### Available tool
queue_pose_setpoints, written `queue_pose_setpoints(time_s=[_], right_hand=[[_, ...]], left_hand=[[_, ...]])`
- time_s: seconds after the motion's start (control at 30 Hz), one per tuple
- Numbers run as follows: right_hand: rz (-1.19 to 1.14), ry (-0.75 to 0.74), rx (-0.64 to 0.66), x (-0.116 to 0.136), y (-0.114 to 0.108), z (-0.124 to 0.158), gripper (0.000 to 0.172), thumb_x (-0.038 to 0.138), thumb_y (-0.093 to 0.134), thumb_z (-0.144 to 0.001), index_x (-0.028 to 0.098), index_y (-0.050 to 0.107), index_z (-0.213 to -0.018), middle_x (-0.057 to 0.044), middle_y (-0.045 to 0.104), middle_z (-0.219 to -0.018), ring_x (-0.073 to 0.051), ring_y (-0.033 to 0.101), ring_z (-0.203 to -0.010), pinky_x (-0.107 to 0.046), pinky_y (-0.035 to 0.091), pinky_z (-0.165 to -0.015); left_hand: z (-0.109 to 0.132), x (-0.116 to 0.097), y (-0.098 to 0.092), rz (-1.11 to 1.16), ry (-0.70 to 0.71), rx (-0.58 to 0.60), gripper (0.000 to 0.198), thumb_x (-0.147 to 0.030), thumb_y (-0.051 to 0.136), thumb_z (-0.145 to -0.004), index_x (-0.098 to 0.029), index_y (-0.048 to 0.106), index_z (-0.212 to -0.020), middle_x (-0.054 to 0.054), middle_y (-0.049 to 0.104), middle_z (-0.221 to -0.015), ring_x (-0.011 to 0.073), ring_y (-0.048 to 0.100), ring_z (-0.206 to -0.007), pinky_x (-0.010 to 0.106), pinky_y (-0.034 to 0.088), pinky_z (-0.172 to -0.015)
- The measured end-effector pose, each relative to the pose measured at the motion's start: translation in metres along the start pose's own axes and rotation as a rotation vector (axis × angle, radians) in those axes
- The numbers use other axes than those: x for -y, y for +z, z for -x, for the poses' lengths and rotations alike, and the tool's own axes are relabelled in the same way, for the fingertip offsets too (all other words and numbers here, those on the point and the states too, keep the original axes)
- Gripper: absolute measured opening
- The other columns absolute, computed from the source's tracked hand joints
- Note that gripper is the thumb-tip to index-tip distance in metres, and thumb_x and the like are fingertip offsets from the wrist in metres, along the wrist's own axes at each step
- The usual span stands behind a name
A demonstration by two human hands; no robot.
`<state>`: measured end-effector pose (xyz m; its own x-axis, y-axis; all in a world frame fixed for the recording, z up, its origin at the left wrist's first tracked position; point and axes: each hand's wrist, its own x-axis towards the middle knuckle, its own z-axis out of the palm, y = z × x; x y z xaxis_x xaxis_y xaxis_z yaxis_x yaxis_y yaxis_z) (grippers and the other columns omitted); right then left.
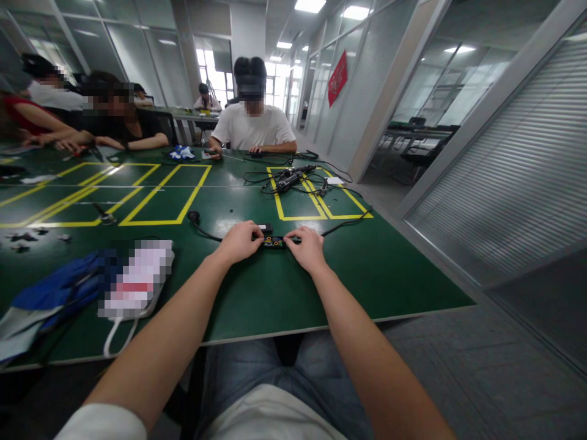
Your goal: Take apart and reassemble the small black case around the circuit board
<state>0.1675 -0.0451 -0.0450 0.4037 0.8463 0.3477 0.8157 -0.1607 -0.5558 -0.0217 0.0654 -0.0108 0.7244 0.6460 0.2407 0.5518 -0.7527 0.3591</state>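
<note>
A small black device [274,242] with coloured dots on its top lies on the green table [394,269] in front of me. My left hand [239,241] grips its left end with curled fingers. My right hand [306,247] pinches its right end, where a black cable [342,227] leads off to the right. A small black block [265,228] sits just behind the device. Another black cable with a round plug [194,216] runs off to the left.
Yellow tape rectangles [165,198] mark the table. A tangle of black cables and tools [293,178] lies farther back. A blue cloth bag [59,290] and a white cord [114,339] rest at my left. Several people sit across the table. The table edge runs along the right.
</note>
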Motion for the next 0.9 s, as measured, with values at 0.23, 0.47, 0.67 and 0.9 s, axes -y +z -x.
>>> queue_pose_setpoints(time_s=[0.23, 0.47, 0.67, 0.9], right_hand=[[-0.02, 0.009, 0.033, 0.0, -0.001, -0.001, 0.014, 0.026, 0.069, -0.095, 0.03, 0.082, -0.091, -0.003, 0.075, -0.108, -0.026, 0.063, -0.109, -0.043, 0.039, -0.099], [-0.01, 0.014, 0.055, 0.001, 0.001, -0.004, 0.012, 0.025, 0.071, -0.093, 0.029, 0.08, -0.085, -0.002, 0.076, -0.106, -0.028, 0.062, -0.112, -0.045, 0.039, -0.1], [-0.018, -0.006, 0.028, -0.002, 0.002, -0.003, 0.013, 0.027, 0.071, -0.094, 0.032, 0.082, -0.087, -0.002, 0.078, -0.112, -0.029, 0.061, -0.114, -0.046, 0.038, -0.102], [0.015, 0.037, 0.004, 0.003, -0.002, 0.001, 0.014, 0.031, 0.069, -0.095, 0.03, 0.082, -0.091, -0.004, 0.077, -0.116, -0.03, 0.059, -0.118, -0.048, 0.038, -0.106]], left_hand=[[-0.002, 0.006, -0.001, 0.039, -0.013, 0.017, 0.022, -0.023, 0.065, -0.087, -0.022, 0.087, -0.092, 0.007, 0.079, -0.099, 0.0247, 0.072, -0.092, 0.035, 0.056, -0.093], [-0.003, 0.008, 0.001, 0.012, 0.002, 0.024, 0.02, -0.023, 0.066, -0.088, -0.022, 0.086, -0.092, 0.008, 0.079, -0.098, 0.0252, 0.073, -0.094, 0.034, 0.056, -0.093], [-0.003, 0.007, 0.003, -0.011, 0.025, 0.017, 0.021, -0.023, 0.065, -0.087, -0.022, 0.085, -0.092, 0.008, 0.078, -0.099, 0.0261, 0.072, -0.095, 0.037, 0.056, -0.096], [0.0, 0.007, 0.011, 0.004, -0.031, -0.23, 0.023, -0.026, 0.067, -0.09, -0.022, 0.082, -0.106, 0.013, 0.064, -0.138, 0.0312, 0.064, -0.123, 0.048, 0.052, -0.113]])
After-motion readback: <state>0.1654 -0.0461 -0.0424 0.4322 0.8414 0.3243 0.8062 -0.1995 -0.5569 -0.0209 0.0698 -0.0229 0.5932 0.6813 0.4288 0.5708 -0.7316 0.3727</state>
